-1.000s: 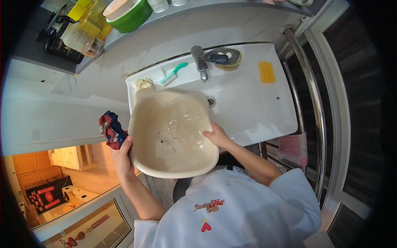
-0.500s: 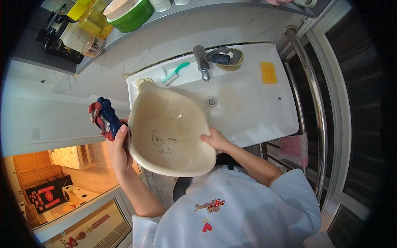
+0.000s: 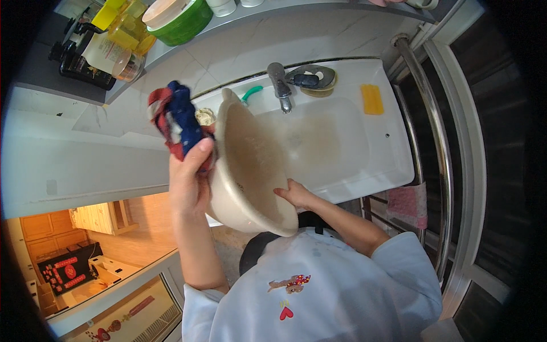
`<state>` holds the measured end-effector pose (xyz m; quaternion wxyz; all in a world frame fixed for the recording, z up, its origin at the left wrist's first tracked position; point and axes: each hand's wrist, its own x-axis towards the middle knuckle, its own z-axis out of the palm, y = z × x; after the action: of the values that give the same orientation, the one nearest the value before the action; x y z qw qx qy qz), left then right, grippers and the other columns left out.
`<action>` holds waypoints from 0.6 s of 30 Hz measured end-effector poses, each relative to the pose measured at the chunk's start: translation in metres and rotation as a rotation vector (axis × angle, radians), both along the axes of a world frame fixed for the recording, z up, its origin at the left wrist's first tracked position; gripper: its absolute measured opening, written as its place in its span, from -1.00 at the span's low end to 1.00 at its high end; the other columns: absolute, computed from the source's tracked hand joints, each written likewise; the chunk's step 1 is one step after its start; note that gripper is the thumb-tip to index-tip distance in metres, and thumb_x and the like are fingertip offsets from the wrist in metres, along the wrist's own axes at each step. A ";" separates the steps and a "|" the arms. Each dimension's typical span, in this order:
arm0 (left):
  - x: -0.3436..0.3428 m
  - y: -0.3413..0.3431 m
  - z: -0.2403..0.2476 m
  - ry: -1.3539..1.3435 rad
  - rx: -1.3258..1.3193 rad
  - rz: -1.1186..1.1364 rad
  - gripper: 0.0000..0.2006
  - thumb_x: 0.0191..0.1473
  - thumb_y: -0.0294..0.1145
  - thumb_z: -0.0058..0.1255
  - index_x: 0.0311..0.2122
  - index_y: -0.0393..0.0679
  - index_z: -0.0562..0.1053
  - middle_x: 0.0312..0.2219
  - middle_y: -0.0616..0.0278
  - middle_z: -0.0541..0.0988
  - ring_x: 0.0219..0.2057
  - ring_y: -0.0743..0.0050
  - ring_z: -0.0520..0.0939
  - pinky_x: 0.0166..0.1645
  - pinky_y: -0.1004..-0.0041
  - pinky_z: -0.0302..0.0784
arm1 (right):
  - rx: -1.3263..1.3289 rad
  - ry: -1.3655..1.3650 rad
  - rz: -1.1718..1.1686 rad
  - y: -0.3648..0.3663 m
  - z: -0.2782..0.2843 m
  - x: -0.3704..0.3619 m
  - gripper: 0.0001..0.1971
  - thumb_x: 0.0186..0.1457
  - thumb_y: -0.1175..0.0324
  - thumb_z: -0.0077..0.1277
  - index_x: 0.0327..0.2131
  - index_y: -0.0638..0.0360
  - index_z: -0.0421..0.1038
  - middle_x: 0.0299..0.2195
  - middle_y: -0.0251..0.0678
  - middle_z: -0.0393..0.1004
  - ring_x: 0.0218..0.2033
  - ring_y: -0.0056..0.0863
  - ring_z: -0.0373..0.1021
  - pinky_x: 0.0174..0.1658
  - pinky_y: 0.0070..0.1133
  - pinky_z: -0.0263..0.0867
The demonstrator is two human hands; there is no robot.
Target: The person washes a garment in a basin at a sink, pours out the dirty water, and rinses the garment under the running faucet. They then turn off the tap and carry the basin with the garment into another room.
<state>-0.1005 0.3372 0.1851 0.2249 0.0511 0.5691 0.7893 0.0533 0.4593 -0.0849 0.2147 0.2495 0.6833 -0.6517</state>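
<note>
A cream plastic basin [image 3: 259, 165] is tipped steeply to the right over the white sink [image 3: 370, 154]. My left hand [image 3: 191, 179] is closed on a bunched red and navy cloth [image 3: 181, 119] and presses against the basin's raised left side; some of its fingers are hidden. On the basin's right rim, my right hand [image 3: 293, 194] grips with the thumb inside. Brownish water [image 3: 319, 134] spreads over the sink bottom and blurs the drain.
Behind the sink stand a grey faucet [image 3: 279, 85] and a soap dish [image 3: 319, 85] with dark soap. A green-handled brush [image 3: 252, 92] is partly hidden by the basin. A yellow sponge [image 3: 372, 100] lies at right. Bottles [image 3: 122, 31] crowd the shelf; a metal rail [image 3: 433, 137] runs along the right.
My left hand has risen and moved right with the cloth, tilting the basin from nearly level to steep. Brownish water has spread in the sink. My right hand has barely moved.
</note>
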 end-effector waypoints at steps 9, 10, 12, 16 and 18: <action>0.016 0.049 0.022 0.017 -0.059 -0.266 -0.55 -0.12 -0.47 0.29 -0.08 -0.22 0.39 -0.27 0.30 0.49 -0.29 0.58 0.52 -0.19 0.55 0.47 | -0.162 0.018 -0.014 -0.018 -0.058 -0.002 -0.33 0.09 0.00 0.00 0.01 0.52 0.29 -0.09 0.13 0.45 -0.05 -0.15 0.43 -0.01 -0.41 0.32; 0.015 0.050 0.021 0.050 -0.085 -0.294 -0.52 -0.10 -0.43 0.27 -0.05 -0.27 0.36 -0.23 0.22 0.51 -0.25 0.51 0.54 -0.13 0.51 0.47 | -0.315 0.164 -0.057 -0.022 -0.078 -0.001 -0.33 0.10 -0.01 0.00 0.01 0.52 0.29 -0.10 0.12 0.46 -0.06 -0.16 0.43 -0.01 -0.40 0.32; 0.015 0.050 0.021 0.084 -0.115 -0.321 -0.49 -0.09 -0.39 0.25 -0.02 -0.32 0.34 -0.18 0.14 0.52 -0.21 0.44 0.55 -0.07 0.46 0.47 | -0.273 0.138 -0.027 -0.024 -0.090 -0.001 -0.34 0.10 0.00 0.00 0.01 0.51 0.31 -0.10 0.10 0.47 -0.06 -0.16 0.44 -0.01 -0.41 0.32; 0.014 0.052 0.019 0.002 -0.065 -0.250 -0.53 -0.11 -0.46 0.28 -0.06 -0.25 0.37 -0.26 0.26 0.49 -0.28 0.53 0.53 -0.18 0.50 0.50 | -0.093 0.033 0.079 -0.021 -0.102 0.000 -0.38 0.09 0.01 0.01 0.01 0.44 0.35 -0.12 0.06 0.50 -0.08 -0.17 0.45 -0.02 -0.42 0.32; 0.009 0.044 0.014 -0.004 -0.062 -0.209 -0.53 -0.10 -0.47 0.27 -0.06 -0.25 0.36 -0.26 0.25 0.49 -0.28 0.51 0.54 -0.18 0.49 0.51 | -0.094 0.028 0.108 -0.011 -0.046 -0.004 -0.38 0.08 0.01 0.03 0.00 0.45 0.36 -0.13 0.07 0.50 -0.09 -0.16 0.45 -0.02 -0.42 0.32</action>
<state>-0.0919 0.3808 0.1995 0.3087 0.1014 0.5843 0.7436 0.0490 0.4488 -0.1306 0.2516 0.1926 0.6673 -0.6741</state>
